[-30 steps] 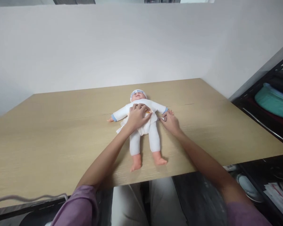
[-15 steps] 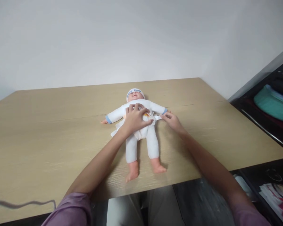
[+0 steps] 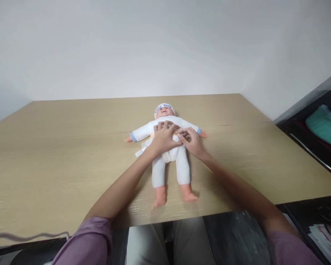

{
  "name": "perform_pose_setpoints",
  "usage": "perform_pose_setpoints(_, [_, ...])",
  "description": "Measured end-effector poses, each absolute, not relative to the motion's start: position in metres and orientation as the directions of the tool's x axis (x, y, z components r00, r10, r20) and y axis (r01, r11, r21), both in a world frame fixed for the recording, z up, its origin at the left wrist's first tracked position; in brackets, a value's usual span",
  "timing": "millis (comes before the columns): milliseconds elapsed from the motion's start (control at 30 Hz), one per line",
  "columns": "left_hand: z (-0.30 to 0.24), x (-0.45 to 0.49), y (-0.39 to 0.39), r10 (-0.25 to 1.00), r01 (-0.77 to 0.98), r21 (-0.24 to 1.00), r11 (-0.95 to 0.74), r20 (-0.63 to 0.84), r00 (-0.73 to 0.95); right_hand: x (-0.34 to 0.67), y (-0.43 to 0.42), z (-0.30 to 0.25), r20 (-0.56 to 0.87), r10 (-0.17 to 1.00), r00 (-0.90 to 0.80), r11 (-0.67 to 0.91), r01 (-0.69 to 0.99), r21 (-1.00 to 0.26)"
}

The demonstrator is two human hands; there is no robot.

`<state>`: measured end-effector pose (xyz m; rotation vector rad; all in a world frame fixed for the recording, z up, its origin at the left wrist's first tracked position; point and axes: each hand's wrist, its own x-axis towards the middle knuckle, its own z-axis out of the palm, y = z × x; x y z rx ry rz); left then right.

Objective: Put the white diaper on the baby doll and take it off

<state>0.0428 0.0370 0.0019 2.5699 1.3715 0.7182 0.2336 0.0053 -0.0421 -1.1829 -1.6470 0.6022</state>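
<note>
A baby doll [image 3: 183,171] in a white suit and lettered white cap lies on its back, feet towards me. Around its hips is a white diaper [image 3: 170,156] with an orange-yellow print at the front. My left hand [image 3: 164,140] rests across the doll's belly, fingers spread, holding the diaper's front down. Against the diaper's right front, my right hand [image 3: 192,141] is closed in a pinch on the diaper's tab, which its fingers mostly hide. On the left side the other tab [image 3: 140,151] sticks out loose.
The wooden table [image 3: 71,154] reaches back to a pale wall [image 3: 143,48]. A grey cable [image 3: 30,236] lies at the front left edge. On the right stands a dark shelf [image 3: 314,154] with a teal cloth item [image 3: 325,127], and papers [image 3: 324,239] lie below.
My right hand has moved inward, bringing the diaper's right tab from beside the doll onto the diaper's front. My left hand stays on the belly. The view has shifted slightly.
</note>
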Motion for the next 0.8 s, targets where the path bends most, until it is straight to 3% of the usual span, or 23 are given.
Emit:
perform_pose_setpoints(67, [0.002, 0.042, 0.038, 0.819, 0.739, 0.363, -0.568, 0.335, 0.466, 0.239, -0.011, -0.046, 0.521, 0.842, -0.140, 0.518, 0.480, -0.708])
perform_pose_setpoints(167, [0.005, 0.039, 0.041, 0.834, 0.711, 0.436, -0.551, 0.309, 0.457, 0.244, -0.023, -0.048, 0.556, 0.766, -0.323, 0.636, 0.509, -0.580])
perform_pose_setpoints(333, [0.005, 0.017, 0.040, 0.822, 0.474, 0.693, -0.543, 0.326, 0.467, 0.249, -0.015, -0.051, 0.526, 0.735, -0.429, 0.677, 0.516, -0.525])
perform_pose_setpoints(433, [-0.014, -0.013, 0.030, 0.845, 0.370, 0.766, -0.526, 0.425, 0.324, 0.252, -0.014, -0.052, 0.525, 0.725, -0.446, 0.686, 0.540, -0.489])
perform_pose_setpoints(567, [-0.044, -0.065, 0.011, 0.859, 0.593, 0.639, -0.490, 0.469, 0.204, 0.246, -0.025, -0.048, 0.578, 0.711, -0.401, 0.685, 0.582, -0.438])
perform_pose_setpoints(700, [-0.057, -0.100, 0.000, 0.898, 0.773, 0.484, -0.410, 0.364, 0.248, 0.222, -0.028, -0.029, 0.633, 0.726, -0.268, 0.623, 0.644, -0.443])
perform_pose_setpoints(800, [-0.058, -0.103, -0.002, 0.946, 0.857, 0.427, -0.290, 0.260, 0.191, 0.197, -0.018, -0.007, 0.607, 0.733, -0.307, 0.619, 0.671, -0.409])
